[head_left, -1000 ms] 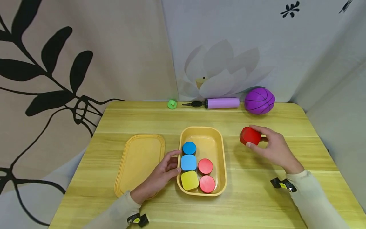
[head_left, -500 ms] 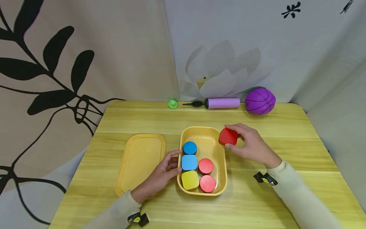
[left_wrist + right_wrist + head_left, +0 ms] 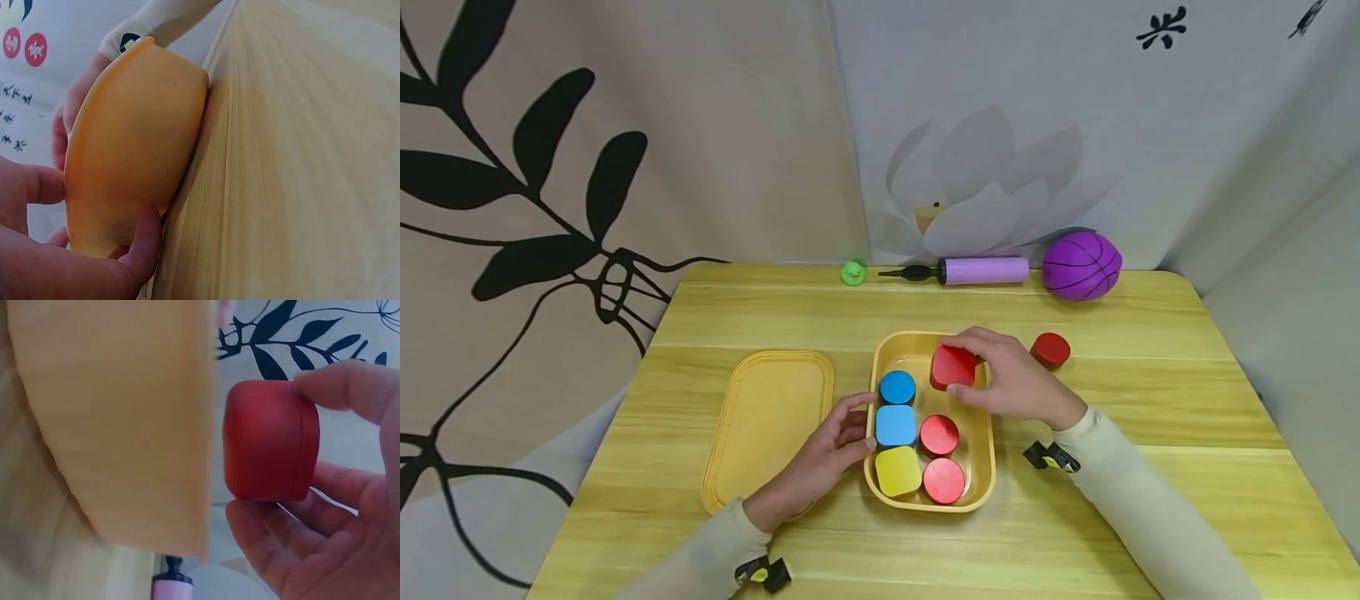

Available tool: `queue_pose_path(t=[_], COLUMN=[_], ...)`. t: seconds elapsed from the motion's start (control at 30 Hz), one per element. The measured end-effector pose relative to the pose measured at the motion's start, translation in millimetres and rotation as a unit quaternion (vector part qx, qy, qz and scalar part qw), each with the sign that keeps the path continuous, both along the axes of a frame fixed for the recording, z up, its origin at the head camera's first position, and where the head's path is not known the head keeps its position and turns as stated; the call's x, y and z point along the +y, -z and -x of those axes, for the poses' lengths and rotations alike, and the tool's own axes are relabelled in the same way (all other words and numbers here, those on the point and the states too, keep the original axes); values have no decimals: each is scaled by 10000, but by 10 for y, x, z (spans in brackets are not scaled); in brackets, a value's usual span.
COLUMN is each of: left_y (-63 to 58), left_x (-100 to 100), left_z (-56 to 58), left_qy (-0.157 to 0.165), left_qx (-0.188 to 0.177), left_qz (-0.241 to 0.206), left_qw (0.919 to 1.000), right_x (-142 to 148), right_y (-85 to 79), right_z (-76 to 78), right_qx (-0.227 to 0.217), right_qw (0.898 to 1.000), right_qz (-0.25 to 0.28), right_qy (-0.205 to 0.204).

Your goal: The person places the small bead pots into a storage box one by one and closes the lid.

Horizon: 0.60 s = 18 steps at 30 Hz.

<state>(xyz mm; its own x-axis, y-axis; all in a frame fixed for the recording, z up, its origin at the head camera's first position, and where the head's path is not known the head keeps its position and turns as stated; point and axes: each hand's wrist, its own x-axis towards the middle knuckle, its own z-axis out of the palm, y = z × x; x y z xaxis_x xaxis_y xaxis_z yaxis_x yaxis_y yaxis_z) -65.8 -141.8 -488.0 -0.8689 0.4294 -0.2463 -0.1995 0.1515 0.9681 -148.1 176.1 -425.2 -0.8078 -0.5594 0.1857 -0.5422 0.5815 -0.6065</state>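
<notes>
My right hand (image 3: 1018,379) pinches a small red rounded-square box (image 3: 952,367) between thumb and fingers, over the back right of a yellow-orange tray (image 3: 988,450). In the right wrist view the red box (image 3: 269,444) has a seam near one end and stays apart from the tray's rim. Fingertips of my left hand (image 3: 820,458) touch the tray's left outer wall, seen close in the left wrist view. Inside the tray stand a blue round piece (image 3: 897,387), a light-blue square one (image 3: 896,426), a yellow square one (image 3: 898,472) and two red round pieces (image 3: 939,435).
A yellow-orange lid (image 3: 767,425) lies left of the tray, partly under my left hand. One red round piece (image 3: 1050,351) stands on the table to the right. Along the back edge sit a green duck toy (image 3: 853,272), a purple hand pump (image 3: 985,270) and a purple ball (image 3: 1082,266).
My right hand has carried the red box leftward from the table's right side to over the tray, uncovering the red round piece there. The left hand stays at the tray.
</notes>
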Motion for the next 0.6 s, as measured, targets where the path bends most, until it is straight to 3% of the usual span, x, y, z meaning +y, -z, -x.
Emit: queue_pose_path(t=[0.17, 0.6], left_y=[-1, 9], left_x=[-4, 8], left_z=[0, 4], left_qy=[-13, -101], left_qx=[-40, -78], left_qz=[18, -28], left_qw=[10000, 9999], right_x=[-123, -240], right_y=[78, 229], right_z=[-24, -68], right_qx=[-310, -365], right_qw=[9988, 9940], right_qz=[-365, -1003], right_qy=[-126, -233])
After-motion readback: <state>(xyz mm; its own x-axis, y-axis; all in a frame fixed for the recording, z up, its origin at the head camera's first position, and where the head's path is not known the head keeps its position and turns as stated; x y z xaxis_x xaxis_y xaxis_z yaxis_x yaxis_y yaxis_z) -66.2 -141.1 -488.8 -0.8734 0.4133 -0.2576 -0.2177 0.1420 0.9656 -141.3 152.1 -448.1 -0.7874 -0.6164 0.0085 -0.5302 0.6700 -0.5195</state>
